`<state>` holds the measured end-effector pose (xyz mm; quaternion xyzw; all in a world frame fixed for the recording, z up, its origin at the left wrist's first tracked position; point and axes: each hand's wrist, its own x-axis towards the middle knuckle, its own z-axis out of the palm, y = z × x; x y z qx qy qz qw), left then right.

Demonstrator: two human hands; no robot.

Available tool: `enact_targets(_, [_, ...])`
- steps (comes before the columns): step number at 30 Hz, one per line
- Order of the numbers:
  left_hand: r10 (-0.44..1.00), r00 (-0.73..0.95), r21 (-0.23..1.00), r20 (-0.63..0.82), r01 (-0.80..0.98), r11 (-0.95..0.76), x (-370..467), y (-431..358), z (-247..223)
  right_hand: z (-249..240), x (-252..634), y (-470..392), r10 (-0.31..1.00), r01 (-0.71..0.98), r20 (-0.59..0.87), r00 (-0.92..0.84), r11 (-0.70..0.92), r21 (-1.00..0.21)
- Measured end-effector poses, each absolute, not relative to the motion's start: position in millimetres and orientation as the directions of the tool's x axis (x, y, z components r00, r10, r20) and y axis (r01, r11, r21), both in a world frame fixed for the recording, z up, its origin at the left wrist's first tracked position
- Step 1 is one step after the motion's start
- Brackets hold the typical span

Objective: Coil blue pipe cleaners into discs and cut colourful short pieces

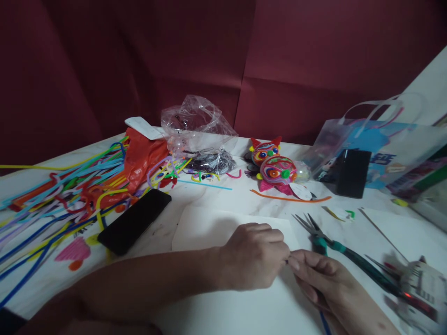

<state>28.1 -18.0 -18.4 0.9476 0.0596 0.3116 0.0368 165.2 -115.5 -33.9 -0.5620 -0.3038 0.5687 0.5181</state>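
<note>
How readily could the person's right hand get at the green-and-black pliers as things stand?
Probably yes: the right hand is beside the pliers, with nothing seen between them. It seems to pinch a small dark piece next to the left hand, though, so may need to let go first.

Paper sheet (199, 225): is offering open room beyond the left hand (254, 256), while the left forearm (167, 274) is crossing nearer in
Phone (136, 221): is lying flat to the left, a narrow strip of bare tabletop (167, 230) running between it and the sheet
Pliers (363, 265): are blocking the way just beyond the right hand (317, 279), their tips spreading
Orange strip (291, 197): is lying low before the colourful figures (267, 153)
Stem heap (77, 195): is crowding the left
</note>
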Motion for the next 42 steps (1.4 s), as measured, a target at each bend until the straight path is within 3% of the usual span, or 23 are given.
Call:
enact_targets(6, [0.066,0.900,0.026,0.430,0.060,-0.998,26,-15,-11,-28,166,-118,0.922,-0.192,-0.351,0.162,-0.320,-0.928])
enact_targets(14, [0.006,0.900,-0.009,0.435,0.011,-1.000,25,-9,-11,-31,167,-119,0.918,-0.202,-0.372,0.136,-0.342,-0.918])
enact_targets(17, [0.062,0.865,0.106,0.499,0.010,-0.994,27,-9,-15,-33,168,-118,0.919,-0.277,-0.374,0.126,-0.330,-0.903])
enact_targets(21, [0.307,0.701,0.475,0.644,-0.051,-0.879,31,-18,-21,-33,165,-117,0.924,-0.434,-0.375,0.069,-0.311,-0.846])
enact_targets(24, [0.546,0.600,0.740,0.584,-0.117,-0.662,33,-28,-22,-35,162,-117,0.938,-0.568,-0.347,0.017,-0.277,-0.775])
enact_targets(27, [0.699,0.553,0.881,0.453,-0.158,-0.446,34,-36,-19,-39,160,-117,0.952,-0.635,-0.300,-0.059,-0.268,-0.725])
enact_targets(32, [0.795,0.539,0.960,0.280,-0.157,-0.232,36,-45,-16,-42,158,-118,0.960,-0.663,-0.264,-0.090,-0.256,-0.704])
enact_targets(36, [0.800,0.547,0.969,0.248,-0.150,-0.198,38,-44,-19,-38,157,-118,0.960,-0.669,-0.269,-0.077,-0.250,-0.700])
enact_targets(39, [0.758,0.593,0.955,0.274,-0.071,-0.289,37,-40,-20,-34,158,-117,0.948,-0.635,-0.317,0.019,-0.233,-0.736])
enact_targets(42, [0.597,0.711,0.804,0.372,0.075,-0.589,33,-33,-18,-33,161,-116,0.920,-0.512,-0.365,0.143,-0.247,-0.823])
